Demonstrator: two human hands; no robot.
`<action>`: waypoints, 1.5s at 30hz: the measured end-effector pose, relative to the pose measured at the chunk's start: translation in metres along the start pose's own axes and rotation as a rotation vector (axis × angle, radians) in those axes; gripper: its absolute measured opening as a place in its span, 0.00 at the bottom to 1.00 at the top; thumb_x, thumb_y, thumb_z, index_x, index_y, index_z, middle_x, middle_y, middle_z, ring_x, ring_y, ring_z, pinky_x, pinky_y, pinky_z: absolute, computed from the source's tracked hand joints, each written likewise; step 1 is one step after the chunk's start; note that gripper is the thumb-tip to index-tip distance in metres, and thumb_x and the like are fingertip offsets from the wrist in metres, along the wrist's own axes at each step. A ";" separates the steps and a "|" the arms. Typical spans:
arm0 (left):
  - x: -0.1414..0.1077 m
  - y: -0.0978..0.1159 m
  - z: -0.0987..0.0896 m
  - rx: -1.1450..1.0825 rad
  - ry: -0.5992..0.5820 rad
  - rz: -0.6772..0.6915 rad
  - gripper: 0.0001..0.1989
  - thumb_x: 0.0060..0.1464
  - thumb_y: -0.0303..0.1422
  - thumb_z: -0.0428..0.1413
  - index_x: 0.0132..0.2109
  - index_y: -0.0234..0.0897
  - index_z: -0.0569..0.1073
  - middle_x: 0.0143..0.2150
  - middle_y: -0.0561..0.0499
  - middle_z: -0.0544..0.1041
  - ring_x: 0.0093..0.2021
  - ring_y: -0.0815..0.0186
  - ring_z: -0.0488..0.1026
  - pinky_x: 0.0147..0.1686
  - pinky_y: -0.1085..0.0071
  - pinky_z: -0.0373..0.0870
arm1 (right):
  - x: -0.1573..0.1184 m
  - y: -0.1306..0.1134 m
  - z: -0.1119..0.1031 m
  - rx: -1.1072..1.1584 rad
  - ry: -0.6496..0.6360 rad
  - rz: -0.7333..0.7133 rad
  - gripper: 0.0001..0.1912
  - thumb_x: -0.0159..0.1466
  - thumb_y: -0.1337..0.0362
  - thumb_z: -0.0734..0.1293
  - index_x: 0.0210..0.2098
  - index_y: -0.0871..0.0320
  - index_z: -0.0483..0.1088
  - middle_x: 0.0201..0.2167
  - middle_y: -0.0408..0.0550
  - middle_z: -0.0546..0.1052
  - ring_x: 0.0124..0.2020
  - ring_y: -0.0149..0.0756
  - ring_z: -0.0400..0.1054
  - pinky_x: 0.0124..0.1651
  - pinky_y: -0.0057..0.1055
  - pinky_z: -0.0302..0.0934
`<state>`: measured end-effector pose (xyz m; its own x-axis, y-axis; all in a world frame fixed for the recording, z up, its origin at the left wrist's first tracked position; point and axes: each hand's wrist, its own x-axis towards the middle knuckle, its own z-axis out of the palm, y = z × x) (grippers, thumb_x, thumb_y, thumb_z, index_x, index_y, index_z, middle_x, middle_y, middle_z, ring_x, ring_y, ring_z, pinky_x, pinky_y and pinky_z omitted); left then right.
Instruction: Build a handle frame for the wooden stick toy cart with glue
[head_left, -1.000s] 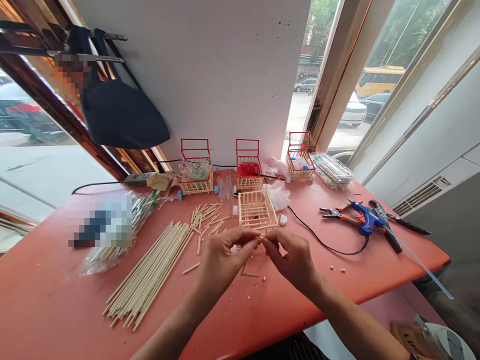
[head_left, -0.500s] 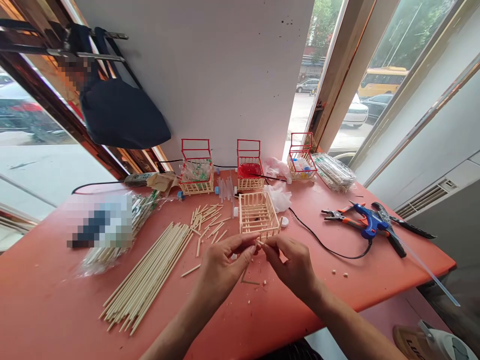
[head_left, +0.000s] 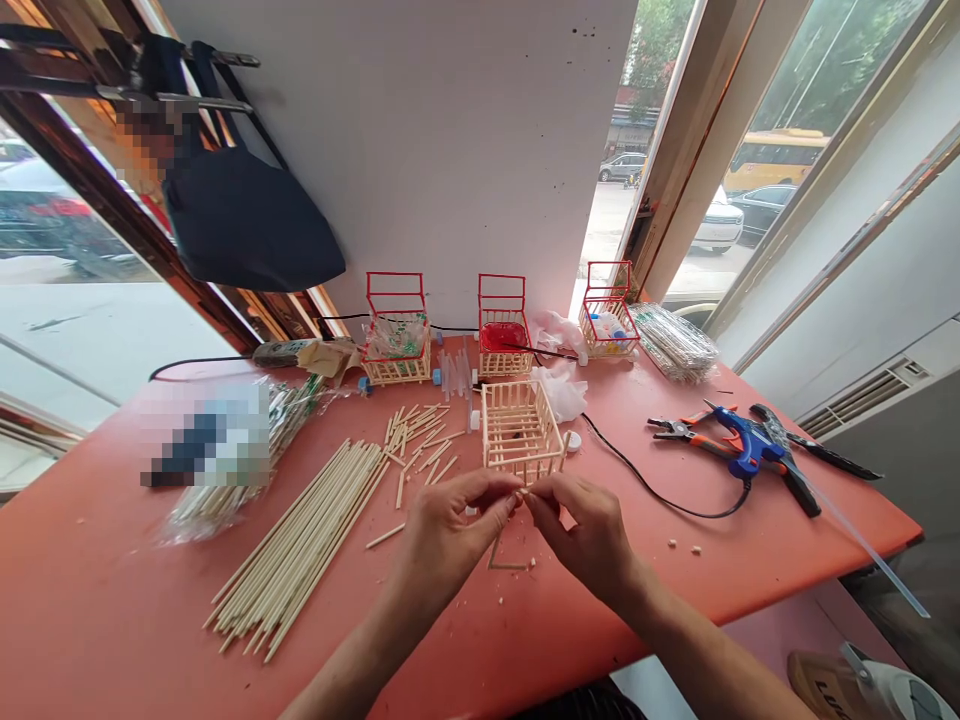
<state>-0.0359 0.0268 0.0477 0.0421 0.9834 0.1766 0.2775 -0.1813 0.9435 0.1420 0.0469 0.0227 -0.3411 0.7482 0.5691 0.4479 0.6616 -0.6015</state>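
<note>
My left hand (head_left: 459, 520) and my right hand (head_left: 583, 525) meet above the table's near middle, thumbs and forefingers pinched together. Between the fingertips is a small piece of wooden stick (head_left: 523, 493), mostly covered by the fingers. Just beyond them stands a small basket of pale wooden sticks (head_left: 517, 425), open at the top. Under the hands, an L-shaped pair of thin sticks (head_left: 508, 567) lies on the tabletop among tiny wood scraps.
Long wooden sticks (head_left: 300, 545) lie left, with short cut sticks (head_left: 416, 435) beyond. Three red-trimmed baskets (head_left: 397, 360) line the wall. Pliers (head_left: 679, 430) and a blue glue gun (head_left: 746, 450) with a black cord (head_left: 637, 480) occupy the right side of the red table (head_left: 112, 620).
Both hands stay pinched together; the fingertips have drawn closer, covering more of the small stick piece. The whole view has shifted slightly.
</note>
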 end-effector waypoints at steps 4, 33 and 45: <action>0.000 -0.001 -0.001 -0.025 -0.021 -0.020 0.08 0.54 0.30 0.61 0.38 0.41 0.86 0.34 0.50 0.86 0.34 0.60 0.82 0.37 0.70 0.76 | -0.001 0.000 0.001 0.004 -0.005 0.001 0.11 0.69 0.68 0.64 0.30 0.57 0.72 0.22 0.41 0.72 0.23 0.29 0.65 0.29 0.26 0.58; -0.002 -0.003 0.000 0.050 0.031 0.010 0.07 0.52 0.29 0.60 0.33 0.40 0.84 0.29 0.53 0.84 0.31 0.65 0.77 0.32 0.74 0.71 | -0.004 0.002 0.001 -0.002 -0.018 -0.050 0.10 0.69 0.69 0.65 0.30 0.58 0.72 0.22 0.42 0.71 0.24 0.30 0.64 0.30 0.27 0.56; -0.001 0.001 0.002 0.024 0.021 -0.027 0.07 0.51 0.29 0.60 0.33 0.39 0.84 0.29 0.52 0.84 0.31 0.64 0.79 0.32 0.74 0.72 | -0.005 0.001 0.002 -0.001 -0.015 -0.044 0.10 0.70 0.69 0.65 0.31 0.58 0.72 0.22 0.42 0.71 0.24 0.30 0.64 0.31 0.27 0.56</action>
<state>-0.0337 0.0257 0.0480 0.0147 0.9874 0.1573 0.3008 -0.1544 0.9411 0.1426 0.0440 0.0180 -0.3727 0.7191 0.5865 0.4333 0.6938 -0.5752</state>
